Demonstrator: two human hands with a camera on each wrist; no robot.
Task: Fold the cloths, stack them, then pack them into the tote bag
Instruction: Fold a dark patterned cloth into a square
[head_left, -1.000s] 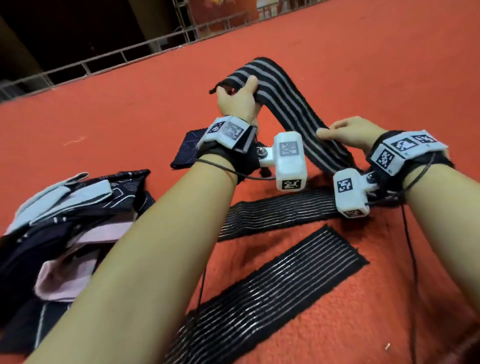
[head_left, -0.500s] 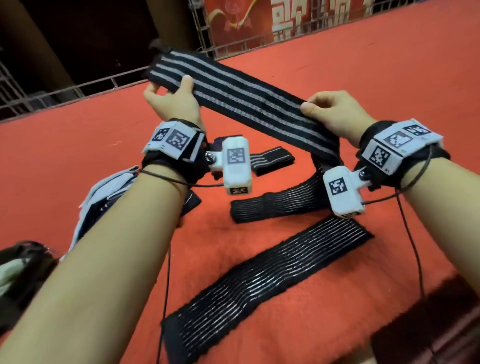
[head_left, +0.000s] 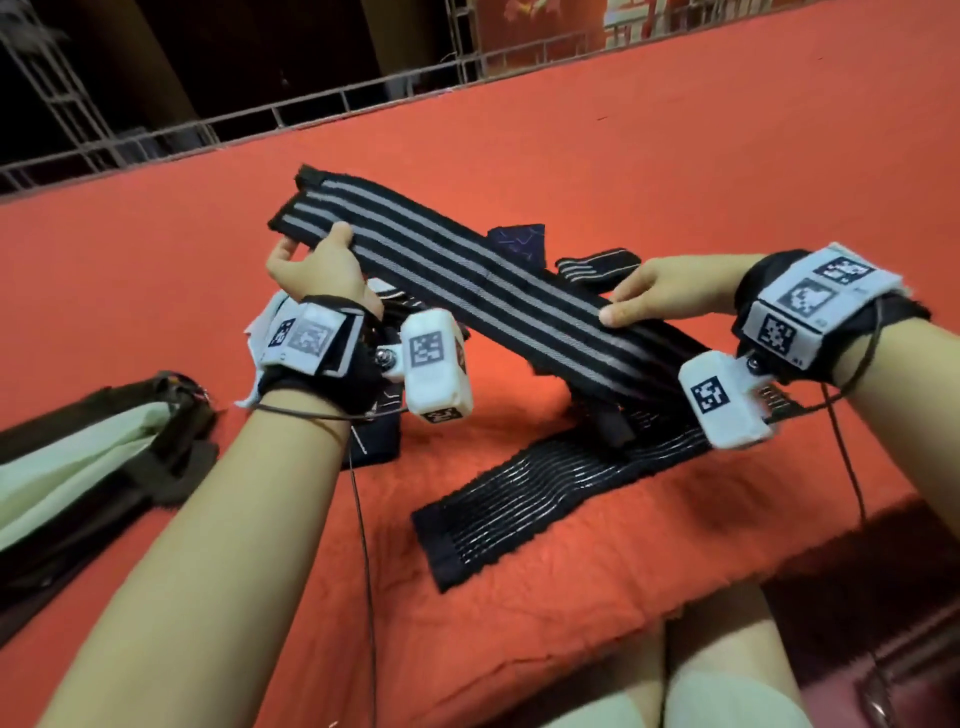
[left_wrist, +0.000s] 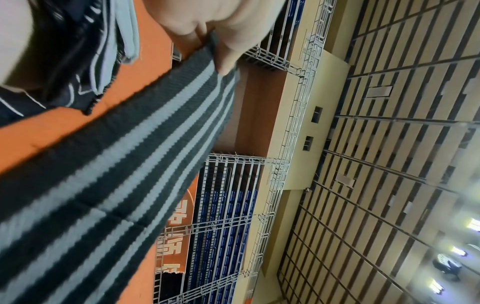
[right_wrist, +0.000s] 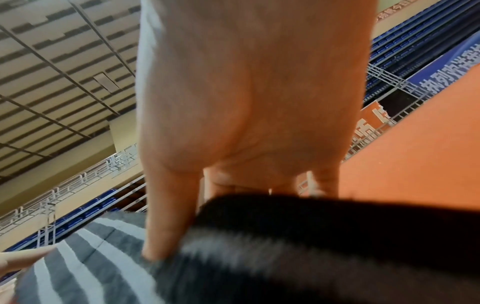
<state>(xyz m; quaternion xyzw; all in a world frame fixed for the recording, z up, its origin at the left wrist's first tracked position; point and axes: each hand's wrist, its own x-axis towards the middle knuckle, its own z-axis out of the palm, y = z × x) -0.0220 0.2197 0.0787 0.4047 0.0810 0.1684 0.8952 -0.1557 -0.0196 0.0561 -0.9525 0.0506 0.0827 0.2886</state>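
A long black cloth with grey stripes (head_left: 467, 280) is stretched in the air above the red surface. My left hand (head_left: 311, 260) pinches its far left end, thumb on top (left_wrist: 226, 61). My right hand (head_left: 660, 299) pinches the cloth nearer its right end, thumb on top and fingers underneath (right_wrist: 166, 236). The rest of the striped cloth (head_left: 608, 421) hangs down past my right hand onto the surface. A second black cloth with thin pale lines (head_left: 519, 499) lies flat below. The dark tote bag (head_left: 104, 467) with a pale lining lies at the left.
A heap of dark and pale cloths (head_left: 379, 415) lies behind my left wrist. A small folded striped piece (head_left: 597, 265) and a dark patterned cloth (head_left: 519, 239) lie farther back. A metal railing (head_left: 311, 109) borders the red surface's far edge; its near edge is by my knees.
Both hands have lowered the stretched striped cloth and swung it toward me. The view has shifted, bringing the tote bag into sight at the left.
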